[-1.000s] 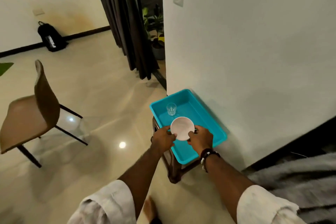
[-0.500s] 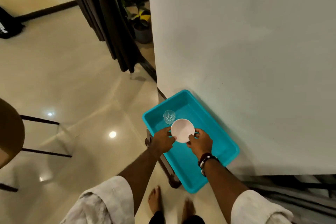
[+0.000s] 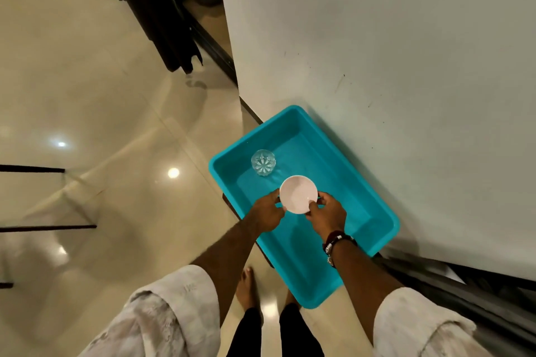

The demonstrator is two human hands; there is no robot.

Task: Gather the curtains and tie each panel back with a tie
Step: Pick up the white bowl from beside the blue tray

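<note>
Hands grip a white bowl (image 3: pixel 298 193) by its rim, left hand (image 3: pixel 266 213) and right hand (image 3: pixel 327 214) on opposite sides, above a turquoise tray (image 3: pixel 374 206). Just beyond the hands a clear glass (image 3: pixel 263 162) stands in the tray. Far beyond them, dark curtains (image 3: pixel 162 14) hang loose to the floor (image 3: pixel 87 90).

The tray (image 3: pixel 362 200) was bright turquoise. The bowl (image 3: pixel 298 193) was plain pale pink-white. The glass (image 3: pixel 263 162) was clear, with a cut star pattern of radiating petals. The curtain (image 3: pixel 162 9) was very dark, near black. The floor (image 3: pixel 101 95) was glossy cream tile, the wall (image 3: pixel 406 52) off-white with small dark specks. Both sleeves (image 3: pixel 165 319) were cream with faint mottling. The wristband (image 3: pixel 336 240) was dark with silver beads.
</note>
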